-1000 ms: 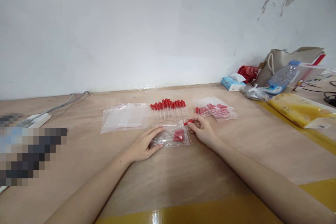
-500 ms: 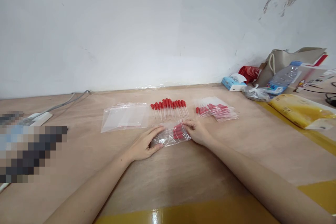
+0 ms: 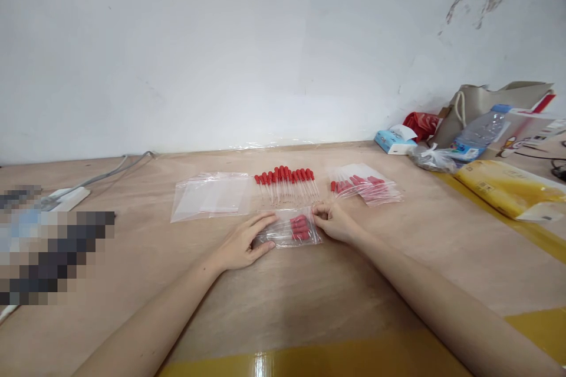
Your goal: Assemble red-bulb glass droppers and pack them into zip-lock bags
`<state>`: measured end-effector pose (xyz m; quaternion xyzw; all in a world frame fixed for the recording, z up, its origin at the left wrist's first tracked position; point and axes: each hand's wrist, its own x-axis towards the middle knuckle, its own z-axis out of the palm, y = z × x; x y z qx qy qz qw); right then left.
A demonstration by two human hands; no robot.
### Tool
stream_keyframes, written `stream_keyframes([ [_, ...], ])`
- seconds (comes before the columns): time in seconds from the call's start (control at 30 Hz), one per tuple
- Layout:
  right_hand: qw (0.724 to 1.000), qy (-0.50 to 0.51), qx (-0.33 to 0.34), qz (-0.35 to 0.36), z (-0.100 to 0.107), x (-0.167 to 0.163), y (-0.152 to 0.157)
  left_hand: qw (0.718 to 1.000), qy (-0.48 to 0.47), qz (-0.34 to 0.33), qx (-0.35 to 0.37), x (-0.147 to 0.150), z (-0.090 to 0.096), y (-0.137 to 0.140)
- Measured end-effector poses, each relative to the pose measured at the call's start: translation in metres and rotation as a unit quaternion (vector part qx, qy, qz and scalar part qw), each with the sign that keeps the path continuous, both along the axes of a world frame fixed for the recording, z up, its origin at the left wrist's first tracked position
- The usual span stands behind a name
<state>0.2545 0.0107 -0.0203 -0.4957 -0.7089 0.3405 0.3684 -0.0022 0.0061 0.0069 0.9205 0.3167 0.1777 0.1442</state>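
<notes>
A clear zip-lock bag [image 3: 283,235] lies on the table between my hands. Inside it are several droppers [image 3: 299,227] with red rubber bulbs toward the right end. My left hand [image 3: 245,241] rests over the bag's left end, thumb and fingers spread apart along its edges. At the upper right corner, my right hand [image 3: 332,221] pinches the bag's mouth edge between thumb and fingers. Just beyond the bag lies a row of loose red-bulbed droppers [image 3: 285,179], their clear stems pointing toward me.
Flat clear bags [image 3: 212,194] are stacked at left, and filled bags [image 3: 365,184] at right. Cables and a power strip [image 3: 71,197] lie far left. A tissue box [image 3: 395,140], a bottle [image 3: 480,132] and a yellow pack [image 3: 499,185] stand at the right, near the wall [image 3: 198,53].
My right hand's fingers have curled in more at the bag's upper right corner. The bag's right end lies flatter, its red bulbs showing more plainly. My left hand has stayed in place.
</notes>
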Motion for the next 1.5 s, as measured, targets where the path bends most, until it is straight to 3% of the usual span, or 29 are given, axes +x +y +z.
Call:
stream_keyframes([
  [0.1, 0.994, -0.069, 0.022, -0.082, 0.008, 0.009, 0.003, 1.000, 0.010, -0.004, -0.003, 0.000, 0.000, 0.000],
  [0.2, 0.953, -0.197, 0.071, -0.219, 0.017, 0.022, 0.015, 1.000, 0.012, -0.001, -0.007, -0.001, -0.001, 0.000],
  [0.27, 0.926, -0.266, 0.051, -0.264, 0.024, 0.028, 0.026, 1.000, 0.010, 0.005, -0.008, -0.001, -0.001, 0.000],
  [0.43, 0.898, -0.317, -0.066, -0.297, 0.039, 0.024, 0.048, 1.000, -0.004, -0.005, -0.008, -0.001, -0.001, 0.000],
  [0.6, 0.900, -0.296, -0.095, -0.306, 0.041, 0.014, 0.056, 1.000, -0.011, -0.025, -0.016, -0.001, 0.000, 0.000],
  [0.77, 0.920, -0.241, -0.077, -0.299, 0.040, 0.020, 0.053, 0.999, -0.014, -0.028, -0.015, -0.002, 0.000, -0.001],
  [0.9, 0.950, -0.168, -0.079, -0.253, 0.048, 0.032, 0.041, 0.999, -0.008, -0.030, -0.023, -0.002, 0.001, -0.001],
  [1.0, 0.977, 0.034, -0.102, -0.183, 0.050, 0.041, 0.024, 0.999, -0.009, -0.028, -0.022, -0.001, 0.001, 0.000],
  [1.07, 0.957, 0.219, -0.107, -0.155, 0.047, 0.045, 0.012, 0.999, -0.015, -0.028, -0.014, 0.000, 0.001, 0.000],
  [1.13, 0.926, 0.326, -0.079, -0.174, 0.039, 0.046, 0.003, 0.999, -0.016, -0.027, -0.011, 0.001, 0.000, 0.001],
  [1.27, 0.903, 0.352, -0.010, -0.247, 0.021, 0.039, -0.004, 0.999, -0.009, -0.029, -0.013, 0.000, -0.002, 0.001],
  [1.5, 0.899, 0.351, -0.007, -0.260, 0.004, 0.021, -0.001, 0.999, -0.016, -0.027, 0.006, 0.001, -0.003, 0.001],
])
